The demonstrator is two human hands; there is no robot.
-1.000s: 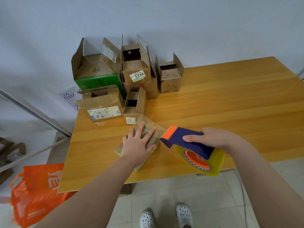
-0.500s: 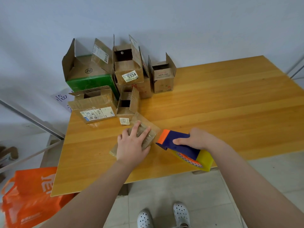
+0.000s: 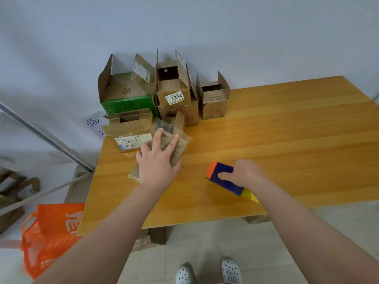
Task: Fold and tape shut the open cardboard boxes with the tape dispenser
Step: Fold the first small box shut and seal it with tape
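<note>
Cardboard box in left grip; blocky plastic tape dispenser in right grip.

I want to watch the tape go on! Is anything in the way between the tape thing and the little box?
Nothing visible is. Only bare table lies between the tape dispenser in the right hand and the small box the left hand holds.

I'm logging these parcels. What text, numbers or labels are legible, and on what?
"5334": white sticker on the stacked middle box.
"26", circled: flap of the green box.
"临": paper sheet beside the table.
Unreadable: shipping label on the front box, red print on the right box, logo on the orange bag.
</note>
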